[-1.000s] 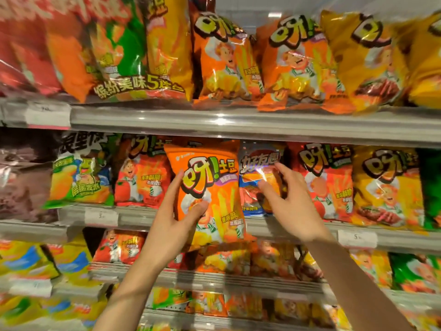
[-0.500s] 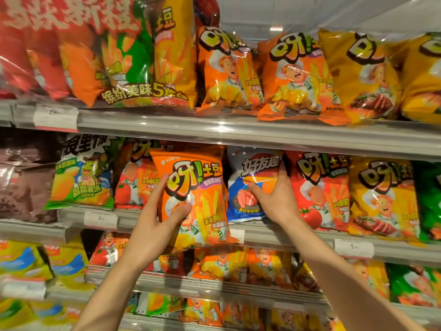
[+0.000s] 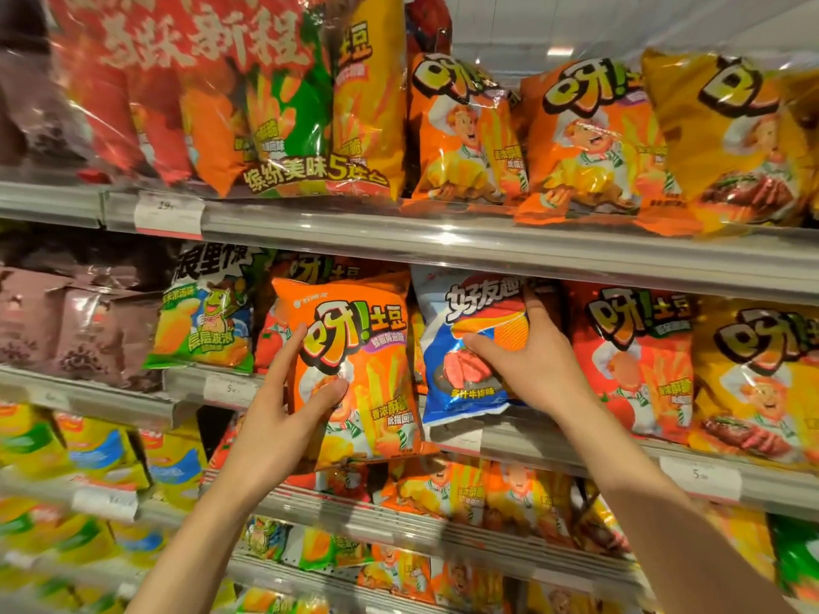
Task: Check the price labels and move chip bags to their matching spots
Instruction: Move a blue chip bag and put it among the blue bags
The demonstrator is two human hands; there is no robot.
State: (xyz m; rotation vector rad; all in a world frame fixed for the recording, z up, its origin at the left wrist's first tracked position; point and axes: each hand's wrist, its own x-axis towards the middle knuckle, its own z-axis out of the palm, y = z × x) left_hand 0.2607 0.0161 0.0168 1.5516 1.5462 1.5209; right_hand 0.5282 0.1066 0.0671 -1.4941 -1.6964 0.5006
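Note:
My left hand (image 3: 283,418) grips an orange chip bag (image 3: 359,347) by its left edge, thumb on the front, held in front of the middle shelf. My right hand (image 3: 536,365) holds a blue and white chip bag (image 3: 469,343) standing on the middle shelf, thumb across its front and fingers behind its right side. White price labels (image 3: 228,387) (image 3: 700,476) sit on the middle shelf's rail; another label (image 3: 168,212) is on the upper rail.
A green bag (image 3: 204,316) and brown bags (image 3: 75,334) stand to the left on the middle shelf, red (image 3: 638,361) and yellow bags (image 3: 762,383) to the right. Orange bags (image 3: 465,135) fill the upper shelf. More bags crowd the lower shelves (image 3: 443,494).
My left hand carried the orange bag leftward, uncovering the blue and white bag. My right hand went from reaching at that bag to holding it.

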